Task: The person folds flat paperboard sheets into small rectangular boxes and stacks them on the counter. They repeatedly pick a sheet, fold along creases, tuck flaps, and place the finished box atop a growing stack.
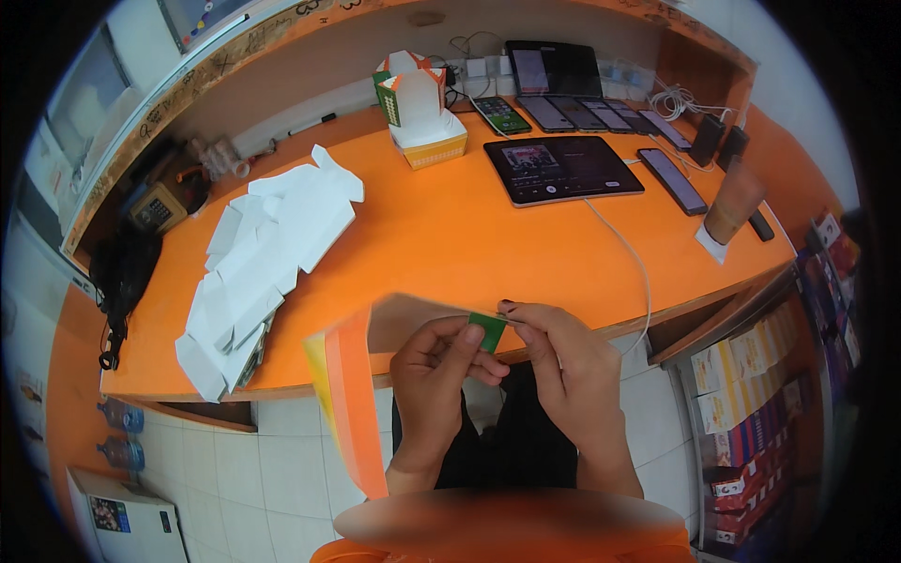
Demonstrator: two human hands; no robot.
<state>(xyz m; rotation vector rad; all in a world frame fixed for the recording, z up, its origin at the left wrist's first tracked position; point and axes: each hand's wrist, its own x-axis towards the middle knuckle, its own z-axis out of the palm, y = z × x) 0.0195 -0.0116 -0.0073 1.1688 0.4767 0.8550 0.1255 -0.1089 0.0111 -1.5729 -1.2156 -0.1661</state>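
Orange shirt [511, 550] lies below the left hand [430, 380] and right hand [577, 375], both pinching the carton [355, 403] at its green flap [488, 330], which uneven pulling might tear.

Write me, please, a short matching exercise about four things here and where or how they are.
Things:
1. Tablet
2. Drink cup
3. Orange-striped carton
4. White card pieces

Places or states:
A. Held in the left hand and right hand
B. Lying on the left side of the desk
C. Lying flat, screen lit
D. Standing near the desk's right end

Pairs: 1-C, 2-D, 3-A, 4-B
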